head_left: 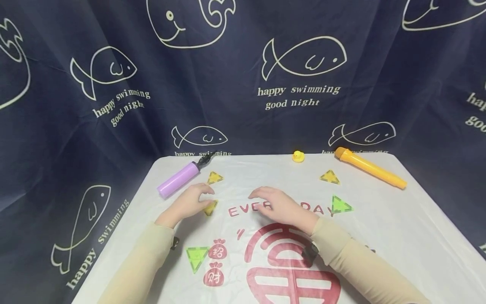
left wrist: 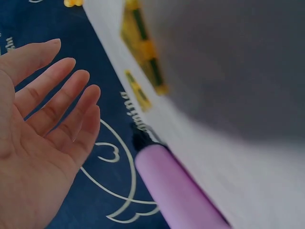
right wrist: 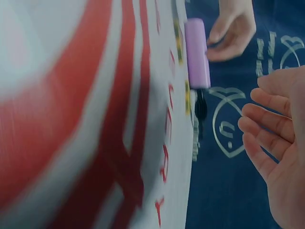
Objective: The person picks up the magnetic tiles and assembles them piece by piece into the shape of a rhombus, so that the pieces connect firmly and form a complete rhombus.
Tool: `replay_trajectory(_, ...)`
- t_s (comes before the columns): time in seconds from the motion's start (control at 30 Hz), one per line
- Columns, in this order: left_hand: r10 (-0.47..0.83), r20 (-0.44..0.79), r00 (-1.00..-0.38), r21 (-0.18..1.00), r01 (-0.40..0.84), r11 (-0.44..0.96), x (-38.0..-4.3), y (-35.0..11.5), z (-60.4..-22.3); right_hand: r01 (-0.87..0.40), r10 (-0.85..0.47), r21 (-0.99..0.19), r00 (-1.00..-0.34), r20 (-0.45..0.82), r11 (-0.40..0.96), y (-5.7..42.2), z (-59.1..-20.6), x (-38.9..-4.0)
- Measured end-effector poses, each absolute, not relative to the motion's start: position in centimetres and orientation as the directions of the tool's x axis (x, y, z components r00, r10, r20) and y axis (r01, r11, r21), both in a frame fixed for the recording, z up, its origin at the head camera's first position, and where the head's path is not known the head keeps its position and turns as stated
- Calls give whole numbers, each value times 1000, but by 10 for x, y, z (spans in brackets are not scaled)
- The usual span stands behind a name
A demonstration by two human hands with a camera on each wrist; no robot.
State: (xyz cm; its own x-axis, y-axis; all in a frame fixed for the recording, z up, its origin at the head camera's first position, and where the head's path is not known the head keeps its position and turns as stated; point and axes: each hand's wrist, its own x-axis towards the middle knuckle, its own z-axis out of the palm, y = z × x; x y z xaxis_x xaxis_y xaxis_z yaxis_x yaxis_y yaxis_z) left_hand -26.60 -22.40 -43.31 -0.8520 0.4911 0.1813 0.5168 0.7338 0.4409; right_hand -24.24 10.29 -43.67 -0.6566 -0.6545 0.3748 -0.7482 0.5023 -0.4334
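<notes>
My left hand (head_left: 193, 200) hovers over the left half of the table, its fingers relaxed and holding nothing. Close to its thumb lies a yellow triangular tile (head_left: 211, 208), partly covered by the hand; another yellow triangular tile (head_left: 215, 177) lies just beyond the fingertips. Beside this hand is a purple hand pump (head_left: 179, 179) with a black nozzle end. My right hand (head_left: 279, 204) is held over the red printed letters near the table's middle, fingers loosely bent and empty. In the right wrist view, the palm of the right hand (right wrist: 286, 143) shows nothing in it.
Right of my right hand lie a green triangular tile (head_left: 341, 204) and a yellow triangular tile (head_left: 329, 177). Another green triangle (head_left: 197, 258) lies at front left. A yellow toy duck (head_left: 298, 156) and an orange tube (head_left: 372, 168) sit toward the far edge, before a dark curtain (head_left: 243, 84).
</notes>
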Motion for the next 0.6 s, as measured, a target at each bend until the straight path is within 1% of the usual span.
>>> replay_trajectory(0.07,482,172,-859,456,503,734,-265,-229,-435,-781,-693,-420,-613,378,462,95,-438,-237)
replay_trajectory(0.17,472,162,-867,463,489,739,-265,-234,-438,-808,-738,-413,-570,361,421,83,-441,-230)
replay_trajectory(0.33,475,163,-865,448,494,745,-270,-237,-440,-841,-814,-383,-504,291,383,64,-444,-218)
replay_trajectory(0.6,440,132,-889,443,449,776,-269,-243,-450,-915,-927,-292,-335,167,278,27,-453,-197)
